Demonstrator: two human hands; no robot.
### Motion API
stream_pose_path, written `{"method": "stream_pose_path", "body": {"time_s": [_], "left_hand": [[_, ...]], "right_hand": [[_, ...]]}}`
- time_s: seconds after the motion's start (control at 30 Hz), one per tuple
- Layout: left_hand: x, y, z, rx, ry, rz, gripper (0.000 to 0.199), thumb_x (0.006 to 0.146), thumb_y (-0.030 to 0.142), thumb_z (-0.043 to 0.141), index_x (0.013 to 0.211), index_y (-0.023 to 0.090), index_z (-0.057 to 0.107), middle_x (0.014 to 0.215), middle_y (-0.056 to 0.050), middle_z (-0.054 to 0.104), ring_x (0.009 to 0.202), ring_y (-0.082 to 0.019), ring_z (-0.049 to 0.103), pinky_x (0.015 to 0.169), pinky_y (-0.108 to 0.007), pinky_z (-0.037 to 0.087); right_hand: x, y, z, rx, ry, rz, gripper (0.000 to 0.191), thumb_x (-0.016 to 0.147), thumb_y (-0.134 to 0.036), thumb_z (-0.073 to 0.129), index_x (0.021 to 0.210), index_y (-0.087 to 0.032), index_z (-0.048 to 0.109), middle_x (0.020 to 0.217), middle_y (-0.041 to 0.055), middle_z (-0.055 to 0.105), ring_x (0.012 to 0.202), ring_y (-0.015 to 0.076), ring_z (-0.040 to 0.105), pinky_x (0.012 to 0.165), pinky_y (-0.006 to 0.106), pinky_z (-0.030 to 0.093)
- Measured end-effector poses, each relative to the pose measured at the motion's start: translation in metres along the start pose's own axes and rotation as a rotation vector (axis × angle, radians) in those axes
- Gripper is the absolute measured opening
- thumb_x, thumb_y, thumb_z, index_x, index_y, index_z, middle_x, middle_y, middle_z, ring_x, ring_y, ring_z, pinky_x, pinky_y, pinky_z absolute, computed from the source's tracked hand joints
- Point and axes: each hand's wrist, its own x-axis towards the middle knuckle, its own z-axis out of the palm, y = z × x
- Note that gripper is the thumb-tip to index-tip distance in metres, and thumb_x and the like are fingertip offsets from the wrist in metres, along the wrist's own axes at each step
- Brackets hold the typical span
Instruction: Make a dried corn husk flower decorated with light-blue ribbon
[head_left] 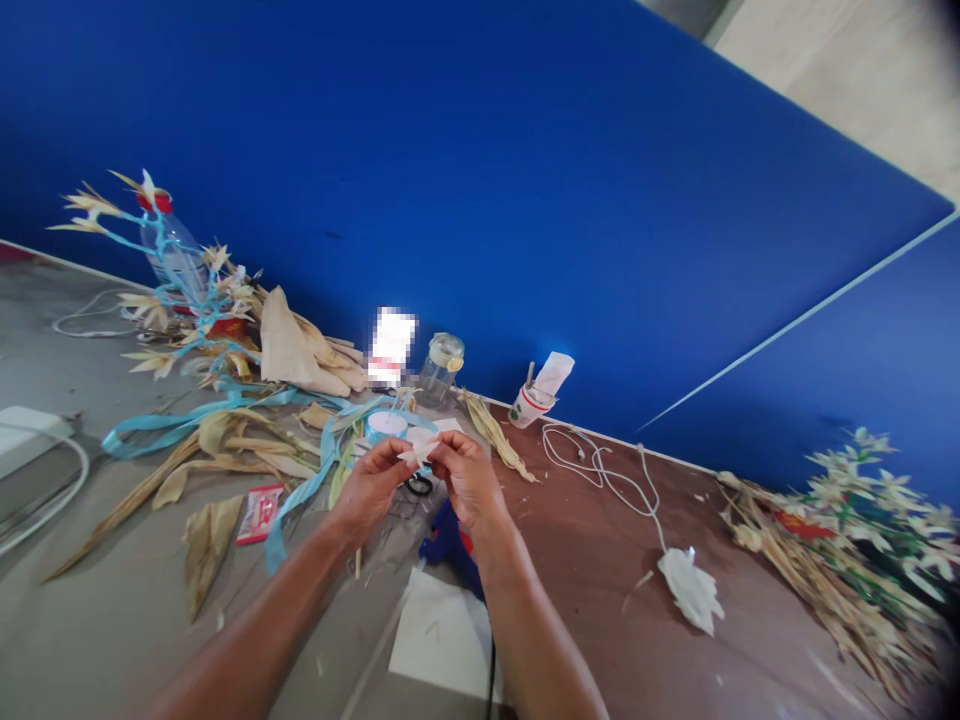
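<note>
Both hands pinch a pale, petal-like piece (419, 447) between them.

The left hand (377, 478) grips one side with its fingertips, the right hand (466, 474) the other; a blue tape roll (386, 426) sits just beyond, and a blue glue gun (448, 540) lies below the right hand.

Partition (480, 200): solid blue. Ribbon (169, 425): light blue. Packet (259, 514): red, white lettering. Desk (585, 580): brown section, grey section.

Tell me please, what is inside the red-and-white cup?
A white sheet and a slim grey object stick up from the red-and-white cup; its wall hides whatever lies lower.
</note>
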Motion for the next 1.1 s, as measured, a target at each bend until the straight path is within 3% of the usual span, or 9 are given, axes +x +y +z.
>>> {"method": "stream_pose_path", "body": {"time_s": [0.27,0.43,0.67,1.1], "left_hand": [[0.001,0.005,0.001,-0.248,0.102,-0.07,0.017,0.065,0.019,0.076,0.07,0.016,0.06,0.069,0.002,0.059,0.063,-0.008,0.053,0.063,-0.021,0.044],[-0.001,0.007,0.0,-0.17,0.093,-0.095,0.017,0.065,0.014,0.075,0.078,0.015,0.065,0.076,0.001,0.06,0.069,-0.008,0.055,0.066,-0.02,0.045],[-0.003,0.014,0.003,-0.107,-0.011,-0.193,0.019,0.063,0.019,0.078,0.071,0.014,0.062,0.065,0.001,0.057,0.061,-0.008,0.053,0.057,-0.019,0.042],[-0.005,0.018,0.005,-0.031,-0.02,-0.242,0.024,0.062,0.026,0.08,0.069,0.013,0.06,0.064,0.002,0.056,0.058,-0.008,0.052,0.054,-0.019,0.041]], "right_hand": [[-0.003,-0.001,-0.001,-0.133,-0.05,-0.018,0.017,0.059,-0.029,0.072,0.059,-0.017,0.06,0.051,-0.0054,0.052,0.045,0.0063,0.036,0.047,0.022,0.024],[-0.006,-0.001,-0.001,-0.24,-0.122,0.004,0.017,0.06,-0.03,0.072,0.058,-0.017,0.06,0.048,-0.0061,0.049,0.047,0.0072,0.035,0.048,0.023,0.025],[-0.008,-0.002,-0.002,-0.219,-0.201,0.058,0.018,0.057,-0.029,0.074,0.058,-0.017,0.061,0.051,-0.005,0.053,0.049,0.0076,0.037,0.05,0.023,0.027],[-0.007,-0.003,-0.003,-0.182,-0.215,0.062,0.021,0.054,-0.031,0.078,0.056,-0.017,0.061,0.047,-0.0059,0.049,0.047,0.0072,0.035,0.048,0.022,0.025]]}}
